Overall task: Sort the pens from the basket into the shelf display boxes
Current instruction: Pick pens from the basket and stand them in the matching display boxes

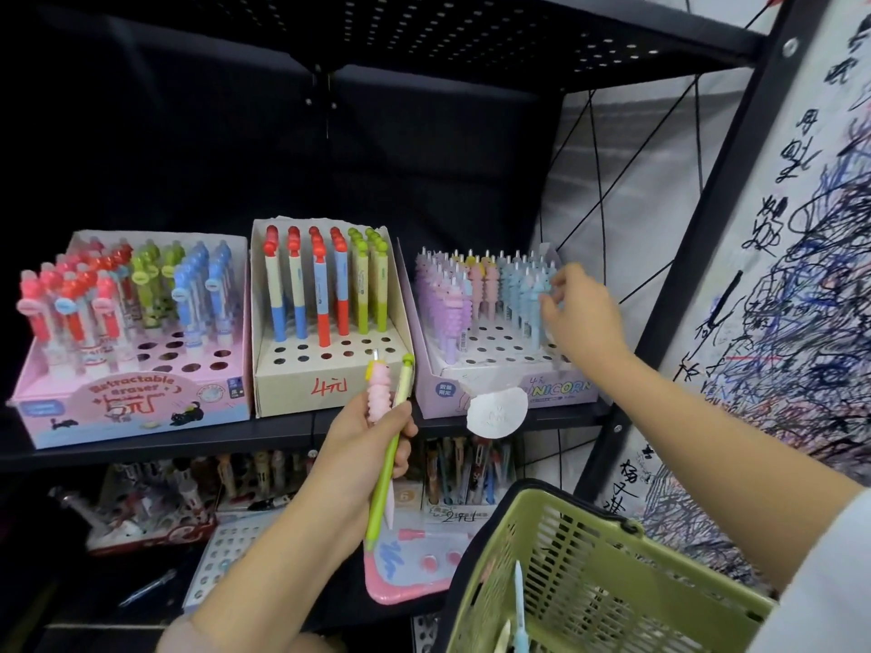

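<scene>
My left hand (372, 440) grips two pens upright below the middle box: a pink ribbed unicorn pen (380, 393) and a green pen (387, 478). My right hand (577, 313) reaches into the right side of the unicorn display box (499, 369), its fingers pinching a light blue unicorn pen (537, 299) standing there. The cream middle box (325, 369) holds red, blue and green pens. At the left stands the pink eraser-pen box (127, 398). The green basket (594, 572) hangs at the bottom right with a few pens (518, 605) in it.
All three boxes stand on a black metal shelf (188, 445) with another black shelf above. A lower shelf holds more pen boxes (462, 473) and a pink tray (410, 567). A scribbled white test sheet (801, 275) covers the right wall beyond the slanted shelf post.
</scene>
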A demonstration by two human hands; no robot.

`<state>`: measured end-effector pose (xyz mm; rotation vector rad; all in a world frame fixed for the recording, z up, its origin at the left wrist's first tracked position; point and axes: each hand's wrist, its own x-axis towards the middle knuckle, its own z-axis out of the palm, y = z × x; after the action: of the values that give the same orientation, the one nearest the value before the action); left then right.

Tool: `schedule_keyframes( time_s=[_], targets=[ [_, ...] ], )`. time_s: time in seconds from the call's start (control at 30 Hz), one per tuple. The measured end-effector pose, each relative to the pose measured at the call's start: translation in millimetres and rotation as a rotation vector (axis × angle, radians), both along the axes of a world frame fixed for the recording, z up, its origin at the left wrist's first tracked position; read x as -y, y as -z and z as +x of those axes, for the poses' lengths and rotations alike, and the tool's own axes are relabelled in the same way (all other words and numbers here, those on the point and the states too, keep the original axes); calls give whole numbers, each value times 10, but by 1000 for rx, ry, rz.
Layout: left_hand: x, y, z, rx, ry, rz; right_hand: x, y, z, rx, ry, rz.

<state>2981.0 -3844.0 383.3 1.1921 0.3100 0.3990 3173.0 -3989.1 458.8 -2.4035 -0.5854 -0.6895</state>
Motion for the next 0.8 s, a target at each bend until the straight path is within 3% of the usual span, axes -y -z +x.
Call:
schedule_keyframes(
  time_s=[0.1,0.27,0.4,0.5,0.6,0.7,0.8],
  targets=[
    [-6,-30,-1,31,-28,24,-182,-76,-401,0,-232,83],
    [-19,-74,-66,83,-45,79,-571,-5,-1008,-501,-569,-23],
    [-151,-82,-160,104,-63,55,-775,-3,-1133,-658,-627,118],
    [-262,-63,-227,62,-39,-24,-941,-168,-1065,-558,-572,346],
    [-370,-16,-283,9,-58,-90,-1023,-399,-920,-303,-482,534],
    [-456,8,-317,-11,-81,-122,-1112,-449,-814,-82,-393,421],
    [-517,-13,-345,-2,-73,-202,-1229,-365,-804,-37,-382,290]
  ],
)
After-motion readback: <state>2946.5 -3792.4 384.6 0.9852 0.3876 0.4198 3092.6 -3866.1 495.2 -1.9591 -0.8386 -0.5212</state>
